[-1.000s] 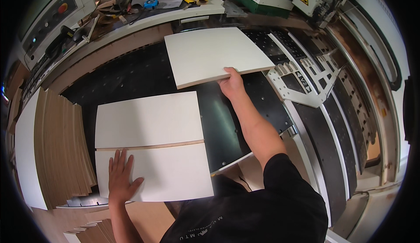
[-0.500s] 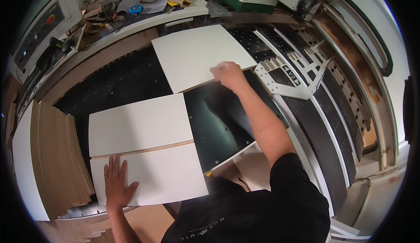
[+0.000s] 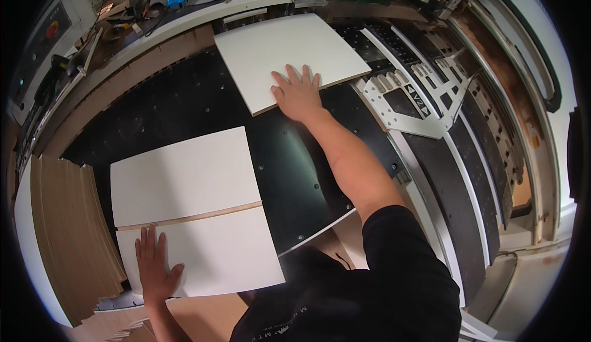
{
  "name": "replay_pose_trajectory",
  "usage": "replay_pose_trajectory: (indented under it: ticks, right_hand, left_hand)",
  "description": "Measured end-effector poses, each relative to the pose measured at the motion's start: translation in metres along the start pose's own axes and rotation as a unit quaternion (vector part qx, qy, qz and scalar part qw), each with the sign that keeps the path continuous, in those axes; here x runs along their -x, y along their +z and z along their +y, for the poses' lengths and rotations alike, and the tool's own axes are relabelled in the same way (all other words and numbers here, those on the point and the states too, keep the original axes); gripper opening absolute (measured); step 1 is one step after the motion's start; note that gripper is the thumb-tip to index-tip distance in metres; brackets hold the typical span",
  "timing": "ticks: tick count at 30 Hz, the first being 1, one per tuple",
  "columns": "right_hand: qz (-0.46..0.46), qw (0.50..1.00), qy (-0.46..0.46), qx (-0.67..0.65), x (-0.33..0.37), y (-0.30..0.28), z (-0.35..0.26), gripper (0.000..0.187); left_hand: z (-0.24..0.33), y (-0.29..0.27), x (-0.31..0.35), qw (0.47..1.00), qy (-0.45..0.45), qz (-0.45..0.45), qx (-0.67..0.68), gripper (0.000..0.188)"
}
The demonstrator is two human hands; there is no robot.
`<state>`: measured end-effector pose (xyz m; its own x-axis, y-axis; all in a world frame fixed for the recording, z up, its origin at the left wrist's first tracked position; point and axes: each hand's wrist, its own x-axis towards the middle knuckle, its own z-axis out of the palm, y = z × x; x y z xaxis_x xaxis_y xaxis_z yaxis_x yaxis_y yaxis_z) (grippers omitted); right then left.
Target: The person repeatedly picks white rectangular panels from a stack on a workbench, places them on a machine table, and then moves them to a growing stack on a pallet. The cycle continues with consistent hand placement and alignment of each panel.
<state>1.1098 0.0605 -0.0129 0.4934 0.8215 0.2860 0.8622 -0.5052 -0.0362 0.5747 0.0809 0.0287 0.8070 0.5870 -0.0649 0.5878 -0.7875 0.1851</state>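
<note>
Under the spread, empty right hand (image 3: 297, 97), the far panel (image 3: 289, 43) is apparently placed. Beneath the splayed, empty left hand (image 3: 157, 271), the near panel (image 3: 225, 253) is seemingly left; beyond, the middle panel (image 3: 184, 174).

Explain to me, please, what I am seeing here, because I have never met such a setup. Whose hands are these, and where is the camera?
No robot works here: these are one person's bare hands. A fisheye camera on the head looks down, so straight edges appear bent. On the black work surface lie white panels: a near panel, a middle panel just behind it, and a far panel beyond, toward the right. The left hand lies flat on the near panel; the right hand rests spread on the far panel. Neither grips anything. At left is a stack of boards.
</note>
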Motion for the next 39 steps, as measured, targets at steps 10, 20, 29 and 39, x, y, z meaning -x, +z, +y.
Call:
replay_pose_trajectory:
  ticks: [10, 20, 29, 39]
  right_hand:
    - [-0.007, 1.0, -0.011, -0.026, -0.014, 0.01, 0.053, 0.055]
    - [-0.008, 0.998, -0.06, -0.028, -0.063, 0.034, 0.05, 0.053]
    - [0.043, 0.993, -0.083, -0.073, -0.055, 0.039, 0.03, 0.047]
    - [0.022, 0.993, -0.06, -0.101, -0.062, 0.037, 0.027, 0.048]
  left_hand:
    - [0.003, -0.003, -0.01, 1.0, -0.014, 0.023, -0.005, 0.076]
    - [-0.006, 0.006, -0.014, 0.997, -0.007, 0.08, 0.003, 0.074]
    - [-0.019, 0.023, -0.024, 0.993, 0.002, 0.115, -0.027, 0.072]
    - [-0.021, 0.036, -0.023, 0.988, -0.011, 0.148, -0.033, 0.068]
